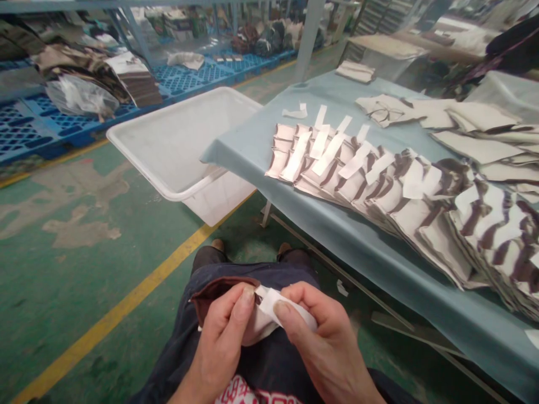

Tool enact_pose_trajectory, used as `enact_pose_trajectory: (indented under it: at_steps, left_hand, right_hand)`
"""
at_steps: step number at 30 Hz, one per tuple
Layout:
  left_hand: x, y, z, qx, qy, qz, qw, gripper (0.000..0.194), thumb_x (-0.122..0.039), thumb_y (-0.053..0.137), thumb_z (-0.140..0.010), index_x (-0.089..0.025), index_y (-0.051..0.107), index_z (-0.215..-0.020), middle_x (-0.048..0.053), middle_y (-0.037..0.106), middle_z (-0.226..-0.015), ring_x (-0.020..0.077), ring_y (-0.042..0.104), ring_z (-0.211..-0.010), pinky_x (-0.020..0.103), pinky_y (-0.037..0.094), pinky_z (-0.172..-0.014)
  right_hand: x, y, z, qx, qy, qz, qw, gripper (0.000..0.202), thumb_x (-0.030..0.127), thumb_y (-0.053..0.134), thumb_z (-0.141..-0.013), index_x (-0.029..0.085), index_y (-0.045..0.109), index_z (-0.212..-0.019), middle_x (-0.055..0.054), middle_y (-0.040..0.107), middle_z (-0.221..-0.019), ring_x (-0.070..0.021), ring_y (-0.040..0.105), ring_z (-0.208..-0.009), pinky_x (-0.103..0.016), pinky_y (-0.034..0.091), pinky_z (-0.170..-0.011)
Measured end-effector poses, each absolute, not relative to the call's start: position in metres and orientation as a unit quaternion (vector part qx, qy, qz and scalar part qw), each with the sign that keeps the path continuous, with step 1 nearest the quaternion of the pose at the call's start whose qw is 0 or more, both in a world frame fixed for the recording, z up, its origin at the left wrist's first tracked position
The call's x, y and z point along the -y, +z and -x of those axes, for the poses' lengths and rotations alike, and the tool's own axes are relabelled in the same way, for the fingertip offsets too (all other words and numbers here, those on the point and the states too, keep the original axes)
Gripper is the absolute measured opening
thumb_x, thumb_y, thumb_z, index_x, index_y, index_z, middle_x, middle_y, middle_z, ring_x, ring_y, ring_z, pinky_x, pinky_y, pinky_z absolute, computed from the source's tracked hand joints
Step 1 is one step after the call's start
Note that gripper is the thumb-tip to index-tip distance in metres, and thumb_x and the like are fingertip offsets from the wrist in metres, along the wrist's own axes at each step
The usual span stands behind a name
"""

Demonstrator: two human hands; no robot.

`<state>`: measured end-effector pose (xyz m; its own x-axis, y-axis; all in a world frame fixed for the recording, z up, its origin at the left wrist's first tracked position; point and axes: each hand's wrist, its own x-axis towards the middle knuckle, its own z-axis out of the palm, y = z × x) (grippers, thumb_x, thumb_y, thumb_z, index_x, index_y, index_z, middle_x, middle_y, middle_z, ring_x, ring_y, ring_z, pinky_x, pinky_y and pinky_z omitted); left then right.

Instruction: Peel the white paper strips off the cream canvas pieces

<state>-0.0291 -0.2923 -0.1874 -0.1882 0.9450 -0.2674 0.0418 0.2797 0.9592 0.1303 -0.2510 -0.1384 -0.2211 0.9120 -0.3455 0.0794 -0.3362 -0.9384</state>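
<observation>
Above my lap, my left hand (227, 320) pinches a brown and off-white fabric piece (223, 292) near its edge. Its brown side shows at the upper left, and a paler part hangs between my hands. My right hand (318, 325) grips a white strip (272, 304) between thumb and forefinger, close to the left fingertips. The strip meets the fabric edge there; whether the two are joined I cannot tell. To the right, rows of similar pale and brown fabric pieces (391, 196) lie overlapped on the table, with white strips (330, 151) across many of them.
A blue-grey covered table (248, 140) runs along my right. Beyond my knees stands a white plastic tub (168, 151), its rim by the table corner. Blue pallets (181, 78) with bagged material lie farther back. More flat fabric pieces (484, 120) are at the table's far right.
</observation>
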Motion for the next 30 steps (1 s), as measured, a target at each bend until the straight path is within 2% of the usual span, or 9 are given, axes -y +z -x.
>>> enact_pose_trajectory:
  at_steps: [2,5,8,14,19,24,30]
  left_hand:
    - [0.296,-0.19,0.03,-0.638,0.456,-0.38,0.491,0.045,-0.059,0.059,-0.101,-0.017,0.076,-0.093,0.005,0.073,-0.083,0.023,0.065,-0.079,0.028,0.053,-0.074]
    - [0.299,-0.194,0.03,-0.649,0.474,-0.342,0.488,0.049,-0.062,0.061,-0.099,-0.016,0.079,-0.099,0.007,0.074,-0.084,0.0252,0.065,-0.079,0.03,0.052,-0.068]
    - [0.299,-0.196,0.028,-0.642,0.496,-0.301,0.501,0.058,-0.068,0.055,-0.1,-0.016,0.08,-0.098,0.008,0.072,-0.079,0.0251,0.065,-0.075,0.03,0.052,-0.061]
    - [0.294,-0.195,0.027,-0.639,0.511,-0.279,0.503,0.065,-0.076,0.055,-0.095,-0.016,0.079,-0.093,0.008,0.073,-0.076,0.025,0.065,-0.07,0.032,0.053,-0.06]
    - [0.291,-0.189,0.027,-0.645,0.495,-0.285,0.508,0.064,-0.077,0.055,-0.095,-0.017,0.078,-0.087,0.005,0.068,-0.066,0.0235,0.063,-0.064,0.03,0.05,-0.056]
    - [0.29,-0.188,0.026,-0.634,0.492,-0.283,0.525,0.066,-0.077,0.053,-0.096,-0.016,0.078,-0.088,0.005,0.068,-0.066,0.0219,0.059,-0.062,0.029,0.049,-0.054]
    - [0.292,-0.193,0.03,-0.64,0.489,-0.281,0.522,0.066,-0.077,0.055,-0.095,-0.016,0.079,-0.09,0.005,0.071,-0.069,0.0228,0.062,-0.063,0.03,0.048,-0.054]
  right_hand:
    - [0.252,-0.143,-0.127,0.473,0.61,0.542,0.333,0.026,0.039,0.071,-0.088,0.019,0.066,-0.073,0.002,0.065,-0.065,-0.0125,0.055,-0.057,-0.021,0.045,-0.053]
    - [0.252,-0.147,-0.123,0.475,0.591,0.565,0.326,0.025,0.04,0.07,-0.088,0.02,0.065,-0.075,0.002,0.066,-0.064,-0.0137,0.057,-0.056,-0.022,0.043,-0.052]
    - [0.253,-0.145,-0.121,0.464,0.596,0.577,0.311,0.025,0.042,0.07,-0.089,0.02,0.064,-0.077,0.002,0.068,-0.063,-0.0137,0.056,-0.055,-0.023,0.041,-0.052]
    - [0.254,-0.143,-0.119,0.458,0.607,0.57,0.311,0.025,0.041,0.07,-0.09,0.02,0.065,-0.077,0.001,0.07,-0.064,-0.0135,0.056,-0.054,-0.023,0.04,-0.053]
    - [0.254,-0.155,-0.119,0.48,0.616,0.55,0.295,0.022,0.039,0.07,-0.091,0.02,0.066,-0.08,0.001,0.072,-0.068,-0.0142,0.061,-0.058,-0.022,0.043,-0.054]
    - [0.252,-0.169,-0.117,0.505,0.586,0.562,0.293,0.022,0.039,0.067,-0.093,0.021,0.065,-0.08,0.001,0.071,-0.067,-0.0144,0.06,-0.056,-0.023,0.042,-0.054]
    - [0.253,-0.173,-0.114,0.541,0.55,0.57,0.282,0.02,0.037,0.064,-0.093,0.022,0.064,-0.081,0.0,0.073,-0.068,-0.0159,0.062,-0.056,-0.025,0.045,-0.055]
